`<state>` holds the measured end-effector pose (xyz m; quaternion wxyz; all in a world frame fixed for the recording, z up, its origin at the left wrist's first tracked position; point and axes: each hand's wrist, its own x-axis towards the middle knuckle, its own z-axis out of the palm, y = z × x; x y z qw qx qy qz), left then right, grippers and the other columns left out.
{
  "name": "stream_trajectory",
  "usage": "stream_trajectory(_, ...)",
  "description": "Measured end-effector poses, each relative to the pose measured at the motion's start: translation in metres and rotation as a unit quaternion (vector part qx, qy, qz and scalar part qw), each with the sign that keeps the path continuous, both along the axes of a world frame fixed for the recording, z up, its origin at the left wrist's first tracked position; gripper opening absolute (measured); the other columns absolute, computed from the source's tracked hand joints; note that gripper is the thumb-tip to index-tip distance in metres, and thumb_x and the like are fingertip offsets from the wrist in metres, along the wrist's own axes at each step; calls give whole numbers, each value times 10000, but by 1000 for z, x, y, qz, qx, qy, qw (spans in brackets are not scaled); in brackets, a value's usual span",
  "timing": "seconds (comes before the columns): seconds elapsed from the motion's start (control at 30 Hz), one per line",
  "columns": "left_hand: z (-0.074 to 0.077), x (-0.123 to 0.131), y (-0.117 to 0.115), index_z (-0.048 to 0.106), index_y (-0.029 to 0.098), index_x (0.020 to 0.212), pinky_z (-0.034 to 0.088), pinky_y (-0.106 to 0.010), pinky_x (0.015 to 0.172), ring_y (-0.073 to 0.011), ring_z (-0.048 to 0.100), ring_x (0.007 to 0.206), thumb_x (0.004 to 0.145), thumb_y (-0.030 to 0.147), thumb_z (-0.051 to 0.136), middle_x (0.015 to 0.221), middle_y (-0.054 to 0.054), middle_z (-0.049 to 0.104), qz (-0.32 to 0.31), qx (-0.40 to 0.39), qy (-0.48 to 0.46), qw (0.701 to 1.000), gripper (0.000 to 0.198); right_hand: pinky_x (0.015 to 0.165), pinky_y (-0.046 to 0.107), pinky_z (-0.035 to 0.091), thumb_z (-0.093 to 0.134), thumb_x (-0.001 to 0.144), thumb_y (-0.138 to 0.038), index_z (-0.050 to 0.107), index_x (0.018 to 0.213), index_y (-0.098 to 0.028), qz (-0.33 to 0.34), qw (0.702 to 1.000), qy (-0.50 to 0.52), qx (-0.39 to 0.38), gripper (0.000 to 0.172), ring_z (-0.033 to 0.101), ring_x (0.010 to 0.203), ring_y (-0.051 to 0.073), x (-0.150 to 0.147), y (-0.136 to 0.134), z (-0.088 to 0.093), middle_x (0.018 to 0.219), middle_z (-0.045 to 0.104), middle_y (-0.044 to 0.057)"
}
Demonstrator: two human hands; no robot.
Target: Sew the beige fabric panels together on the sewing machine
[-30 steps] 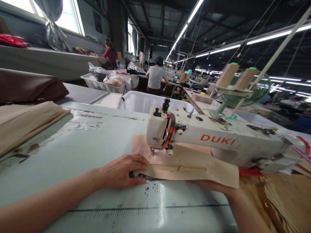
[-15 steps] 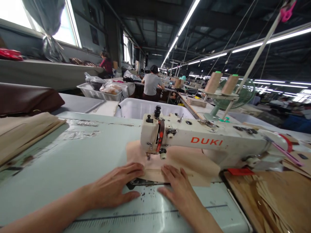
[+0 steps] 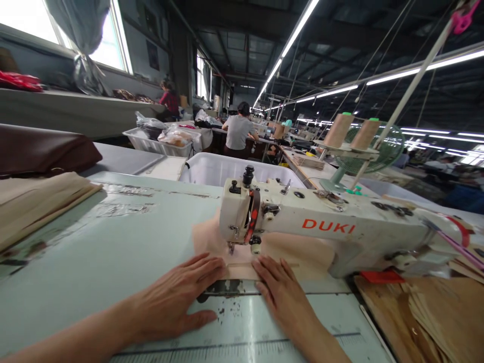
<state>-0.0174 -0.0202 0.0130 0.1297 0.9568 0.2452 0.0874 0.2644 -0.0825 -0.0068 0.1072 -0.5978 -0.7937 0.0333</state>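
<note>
A tan fabric piece (image 3: 302, 249) lies flat beneath the head of a white sewing machine (image 3: 287, 217) marked DUKI. Its front edge shows a narrow strip just in front of the presser foot (image 3: 231, 247). My left hand (image 3: 185, 292) rests palm down, its fingertips on the cloth's left front edge and the thumb spread on the table. On the right of the foot, my right hand (image 3: 283, 297) lies flat, fingers stretched over the cloth. Neither hand grips anything.
Folded tan cloth (image 3: 41, 201) and a maroon bundle (image 3: 49, 151) lie at left. A white bin (image 3: 242, 169) stands behind the machine. Thread cones (image 3: 338, 130) and a green fan (image 3: 391, 146) are behind right. Brown pieces (image 3: 446, 307) lie right. A person (image 3: 237, 132) sits farther back.
The cloth has shifted slightly away, toward the machine, exposing more of the metal plate in front. My right thumb has drawn closer to its fingers. The view has moved slightly.
</note>
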Motion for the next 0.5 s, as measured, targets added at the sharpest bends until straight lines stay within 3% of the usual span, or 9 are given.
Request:
stream_trajectory(0.07,-5,5,3,371,202,1514,317,-539,1172,-367,371,1416,921,540,580,1551,-146,390,22,4,-6,1000,714,1195,528,270,404,1039,-305,519,1419,-235,31,999,16,-18,403,416,1399,230,12,10,13,1483,475,53)
stream_trajectory(0.13,-8,9,6,373,195,1513,333,-546,1162,-384,374,1410,908,588,580,1547,-161,392,34,-3,-8,999,751,1141,483,373,433,1029,-297,581,1360,-231,51,998,13,-31,368,514,1317,238,20,12,37,1402,564,68)
stream_trajectory(0.23,-9,10,8,335,229,1533,319,-554,1167,-383,380,1407,902,618,577,1551,-144,391,29,-12,-19,999,780,840,360,565,541,974,-279,704,1172,-233,37,999,-16,5,261,706,927,226,22,3,94,1073,732,56)
stream_trajectory(0.3,-9,10,8,323,241,1539,287,-572,1178,-386,366,1414,908,609,576,1556,-136,384,21,-4,-29,999,773,610,273,530,518,991,-310,759,951,-242,17,993,-16,114,253,662,616,156,19,1,144,821,737,16)
stream_trajectory(0.37,-10,10,9,324,243,1539,251,-577,1192,-389,344,1425,916,590,579,1562,-127,371,12,8,-46,999,757,666,277,506,548,981,-438,737,1064,-246,4,948,-40,317,282,643,664,131,17,14,195,1045,721,27)
stream_trajectory(0.4,-11,9,9,322,247,1540,241,-574,1196,-389,330,1431,919,577,582,1568,-122,359,9,14,-55,998,750,768,300,503,543,979,-471,678,1215,-235,4,928,-84,363,361,654,745,126,16,26,218,1258,647,49)
stream_trajectory(0.43,-12,9,10,316,255,1544,236,-568,1200,-388,314,1439,923,563,584,1576,-114,345,9,17,-61,998,743,856,328,480,507,986,-505,603,1326,-210,26,923,-135,359,459,654,796,115,17,41,236,1408,538,81)
stream_trajectory(0.5,-13,9,10,305,274,1551,225,-559,1205,-383,289,1452,934,544,579,1593,-98,314,12,19,-59,998,727,909,334,444,432,998,-534,558,1353,-113,57,944,-185,267,565,645,816,93,22,72,262,1300,605,108)
